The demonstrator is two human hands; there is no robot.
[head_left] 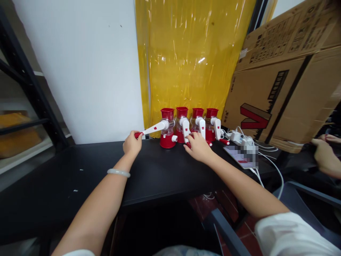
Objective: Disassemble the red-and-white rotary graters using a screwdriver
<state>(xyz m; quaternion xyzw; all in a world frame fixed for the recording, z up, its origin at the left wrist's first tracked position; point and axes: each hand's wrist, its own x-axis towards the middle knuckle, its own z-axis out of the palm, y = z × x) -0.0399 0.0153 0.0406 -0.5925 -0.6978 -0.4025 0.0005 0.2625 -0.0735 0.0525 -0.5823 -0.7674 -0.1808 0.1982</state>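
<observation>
Several red and white rotary graters stand upright in a row at the back of the black table (157, 174). My left hand (132, 143) is closed around the red knob of the crank on the leftmost grater (167, 140). That crank's white arm (154, 128) sticks out to the left, sloping slightly down. My right hand (199, 146) is closed on the crank of the second grater (182, 113), its red knob between thumb and fingers. This crank points downward. Right of it, the third grater (198, 113) and the rightmost grater (212, 113) have their cranks hanging down, untouched.
A tablet or phone (238, 156), partly blurred out, lies right of the graters near white chargers and cables (241, 138). A big cardboard box (287, 78) leans behind them. Yellow plastic sheeting (191, 53) and a white panel (87, 71) form the back. Another person's hand (326, 156) shows far right.
</observation>
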